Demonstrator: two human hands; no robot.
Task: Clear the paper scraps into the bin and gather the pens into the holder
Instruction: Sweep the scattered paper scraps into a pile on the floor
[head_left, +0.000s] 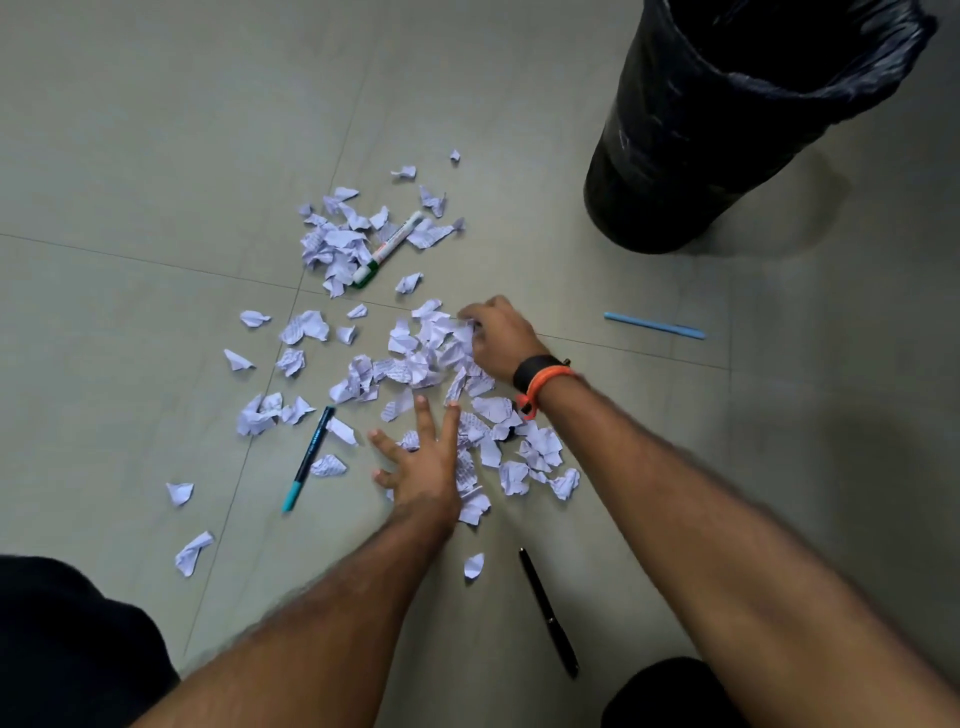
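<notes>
Several torn white paper scraps lie scattered over the tiled floor. My right hand curls over a heap of scraps in the middle, fingers bent into them. My left hand lies flat with fingers spread on scraps just below. A white marker with a green cap rests among the far scraps. A teal-tipped dark pen lies left of my left hand. A light blue pen lies to the right, and a black pen lies near me. No pen holder is in view.
A black bin lined with a black bag stands at the upper right. My knees in dark clothing fill the lower left and lower middle edge. My right wrist wears a black and an orange band.
</notes>
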